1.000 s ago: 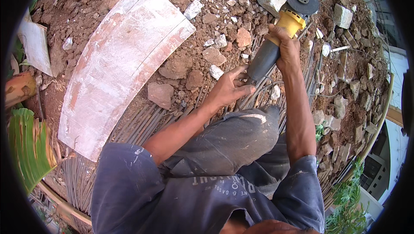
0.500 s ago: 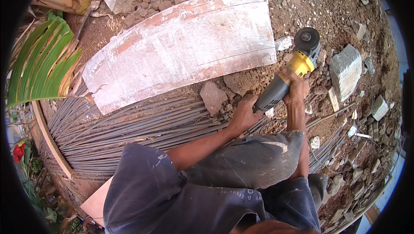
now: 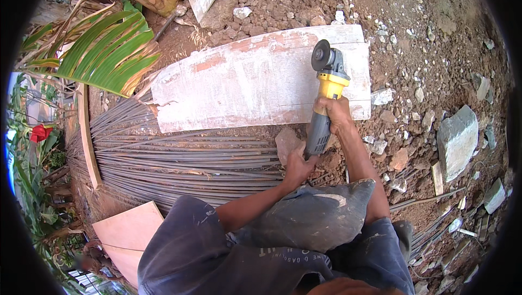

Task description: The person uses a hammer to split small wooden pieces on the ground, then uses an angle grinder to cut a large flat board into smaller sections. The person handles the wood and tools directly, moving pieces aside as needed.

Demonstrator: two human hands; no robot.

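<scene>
Both my hands are on a yellow and dark grey angle grinder (image 3: 329, 84), its disc end pointing away from me. My right hand (image 3: 335, 111) wraps round the body just below the yellow collar. At the rear end, my left hand (image 3: 299, 165) closes on the grip. The dark cutting disc (image 3: 322, 54) appears over the right part of a whitish, paint-smeared wooden board (image 3: 234, 80); I cannot tell whether it touches. Thin lines run along the board near its far and near edges. Whether the disc is spinning cannot be made out.
Many thin steel rods (image 3: 185, 159) lie left of my knees, beneath a wooden strip (image 3: 88, 137). A pinkish panel (image 3: 128, 227) rests at lower left. Grey concrete chunks (image 3: 458, 140) and stones lie on the soil at right. A large green leaf (image 3: 106, 50) overhangs the far left.
The angle grinder has swung left and more upright in both hands, from the soil beside the board to over its right end. The view has shifted too.
</scene>
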